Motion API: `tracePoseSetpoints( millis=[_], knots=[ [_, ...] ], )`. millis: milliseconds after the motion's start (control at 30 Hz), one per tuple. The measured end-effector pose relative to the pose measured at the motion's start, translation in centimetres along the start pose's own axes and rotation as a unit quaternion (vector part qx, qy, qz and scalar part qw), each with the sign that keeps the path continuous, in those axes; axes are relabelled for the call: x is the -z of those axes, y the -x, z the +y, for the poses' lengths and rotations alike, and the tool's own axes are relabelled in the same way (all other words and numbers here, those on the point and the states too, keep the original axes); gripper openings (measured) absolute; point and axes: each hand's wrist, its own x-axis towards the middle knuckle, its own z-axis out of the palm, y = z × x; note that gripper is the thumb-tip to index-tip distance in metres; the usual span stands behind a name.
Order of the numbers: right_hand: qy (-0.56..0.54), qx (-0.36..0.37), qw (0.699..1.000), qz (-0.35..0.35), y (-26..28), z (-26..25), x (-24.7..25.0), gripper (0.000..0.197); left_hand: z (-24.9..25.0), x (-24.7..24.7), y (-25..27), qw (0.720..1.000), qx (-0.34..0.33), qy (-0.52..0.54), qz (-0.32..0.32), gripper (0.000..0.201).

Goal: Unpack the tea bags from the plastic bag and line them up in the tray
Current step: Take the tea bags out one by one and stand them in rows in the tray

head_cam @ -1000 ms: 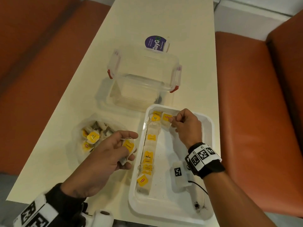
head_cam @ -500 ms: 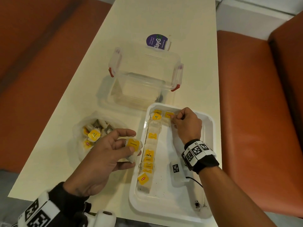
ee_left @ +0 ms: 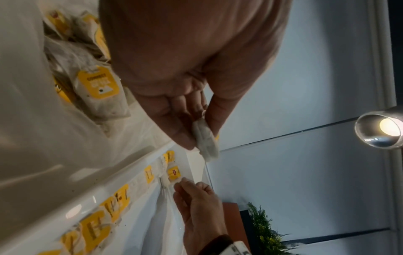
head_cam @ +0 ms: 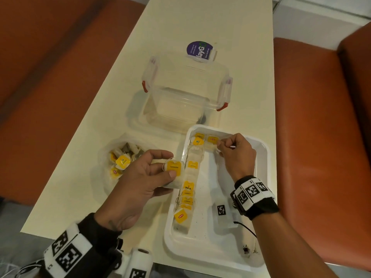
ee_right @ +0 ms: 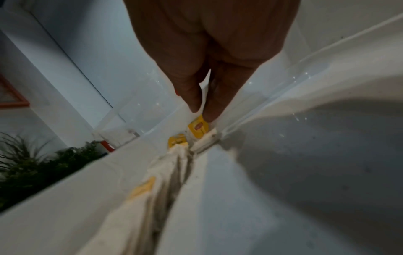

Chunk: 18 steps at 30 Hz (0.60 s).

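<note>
White plastic forms the tray (head_cam: pixel 265 177) at the near right of the cream counter (head_cam: pixel 200 27), its floor speckled with dark crumbs. A row of tea bags (head_cam: pixel 187 189) with yellow tags runs along the tray's left wall from the near end to the far end, each one touching or overlapping the next. Beside the tray on its left, the left hand (head_cam: pixel 138 183) hovers just above the counter, thumb and fingers curled round a single tea bag (head_cam: pixel 174 169) whose yellow tag faces up; the left wrist view shows the pale pouch pinched between thumb and fingertips (ee_left: pixel 185 138). Just beyond that hand lies the clear plastic bag (head_cam: pixel 104 157), open on the counter, with more tea bags heaped inside it. Over the far end of the tray, the right hand (head_cam: pixel 236 151) reaches in with its fingers curled; thumb and forefinger pinch the edge of a second-row tea bag (head_cam: pixel 212 140) lying next to the top of the first row, close to the tray's far wall. The right wrist view shows the two fingertips (ee_right: pixel 209 110) closed together on that bag's tag. Farther out stands a clear storage box (head_cam: pixel 186 97) with red clips, touching the tray's far edge. Behind the box sits a small purple label (head_cam: pixel 198 50). Orange-brown seats (head_cam: pixel 311 127) flank the counter on both sides.
</note>
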Motion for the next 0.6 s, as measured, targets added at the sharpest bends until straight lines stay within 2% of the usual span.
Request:
tracePoseSetpoints(
  millis=[100, 167, 233, 300, 400, 600],
  knots=[
    [-0.024, 0.006, 0.999, -0.031, 2.3, -2.4, 1.2, 0.020, 0.1, -0.4, -0.2, 1.000, -0.027, -0.004, 0.005, 0.037],
    [-0.067, -0.003, 0.988, -0.136, 4.4, -4.7, 2.3, 0.016, 0.0, -0.8, -0.4, 0.999, -0.050, -0.016, 0.006, 0.040],
    [-0.064, -0.015, 0.962, -0.264, 6.1, -6.4, 3.2, 0.020, 0.0, -1.3, -0.6, 0.996, -0.073, -0.045, -0.001, 0.044],
    [-0.063, -0.022, 0.941, -0.331, 7.0, -7.0, 3.7, 0.021, -0.1, -1.8, -0.8, 0.992, -0.093, -0.087, -0.011, 0.046],
    [-0.101, -0.027, 0.941, -0.321, 7.1, -6.6, 4.1, 0.008, -0.3, -2.3, -0.9, 0.987, -0.107, -0.117, -0.015, 0.049],
    [-0.152, -0.062, 0.948, -0.273, 6.3, -5.3, 4.5, 0.009, -1.0, -2.2, -1.0, 0.980, -0.078, -0.182, -0.013, 0.063]
  ],
)
